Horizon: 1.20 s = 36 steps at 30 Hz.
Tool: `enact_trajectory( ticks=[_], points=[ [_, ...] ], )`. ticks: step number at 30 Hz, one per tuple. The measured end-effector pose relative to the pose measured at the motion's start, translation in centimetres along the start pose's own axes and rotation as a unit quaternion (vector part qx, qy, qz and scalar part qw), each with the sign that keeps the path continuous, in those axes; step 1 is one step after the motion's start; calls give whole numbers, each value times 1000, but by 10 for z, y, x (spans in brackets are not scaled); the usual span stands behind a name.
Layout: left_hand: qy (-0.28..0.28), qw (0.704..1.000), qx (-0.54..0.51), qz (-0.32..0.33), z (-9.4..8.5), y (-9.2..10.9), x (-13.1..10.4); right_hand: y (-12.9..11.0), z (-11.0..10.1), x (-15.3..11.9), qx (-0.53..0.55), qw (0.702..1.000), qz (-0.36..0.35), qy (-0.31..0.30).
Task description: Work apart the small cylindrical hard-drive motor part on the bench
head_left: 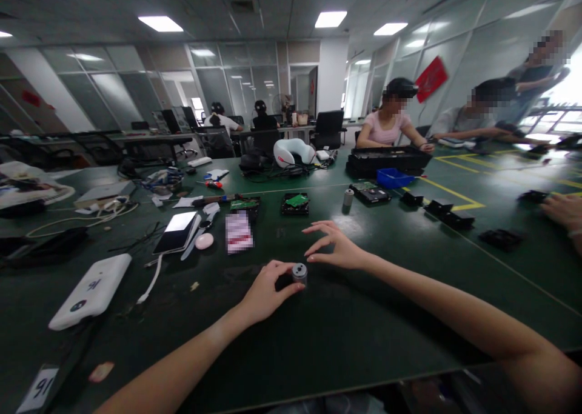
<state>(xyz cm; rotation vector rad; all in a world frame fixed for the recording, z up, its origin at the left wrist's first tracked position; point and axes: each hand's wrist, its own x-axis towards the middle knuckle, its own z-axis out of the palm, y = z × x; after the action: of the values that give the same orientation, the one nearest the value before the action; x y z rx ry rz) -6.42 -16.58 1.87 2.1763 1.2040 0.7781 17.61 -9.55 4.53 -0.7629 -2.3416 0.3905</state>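
Observation:
My left hand [267, 290] has its thumb and fingers around a small silver metal cylinder [299, 272], which stands upright on the green table. Dark holes show in the cylinder's top face. Just beyond it to the right, my right hand [335, 247] is held with its fingers apart and nothing between them. A similar small cylinder [348, 197] stands farther back on the table. Near that one lies a hard drive [370, 191], and another hard drive with a green circuit board [295, 203] sits left of it.
At left lie a white power bank [91, 291], a smartphone [177, 231], cables and a pink round object [204, 240]. A screwdriver [213, 184] is farther back. A blue bin [394, 177] and black parts [449, 214] are at right. Another person's hand [564, 211] rests at the right edge.

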Motion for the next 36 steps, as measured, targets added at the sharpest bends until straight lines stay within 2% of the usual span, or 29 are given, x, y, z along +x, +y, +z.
enact_trajectory(
  ticks=[3, 8, 14, 21, 28, 36],
  points=[
    [5, 1000, 2, 8, 1, -1, 0, -18, 7, 7, 16, 999, -28, 31],
    [15, 1000, -2, 13, 2, 0, 0, -29, 12, 9, 24, 999, -42, 16],
    [15, 1000, -1, 13, 1, 1, 0, -34, 11, 8, 21, 999, -43, 2],
    [8, 1000, 3, 14, 0, 2, -1, -31, 8, 7, 17, 999, -36, 17],
    [11, 1000, 1, 11, 1, -1, -1, -27, 7, 5, 35, 999, -34, -18],
    [12, 1000, 3, 14, 2, -1, -1, -29, 9, 7, 31, 998, -49, -2]
  ],
)
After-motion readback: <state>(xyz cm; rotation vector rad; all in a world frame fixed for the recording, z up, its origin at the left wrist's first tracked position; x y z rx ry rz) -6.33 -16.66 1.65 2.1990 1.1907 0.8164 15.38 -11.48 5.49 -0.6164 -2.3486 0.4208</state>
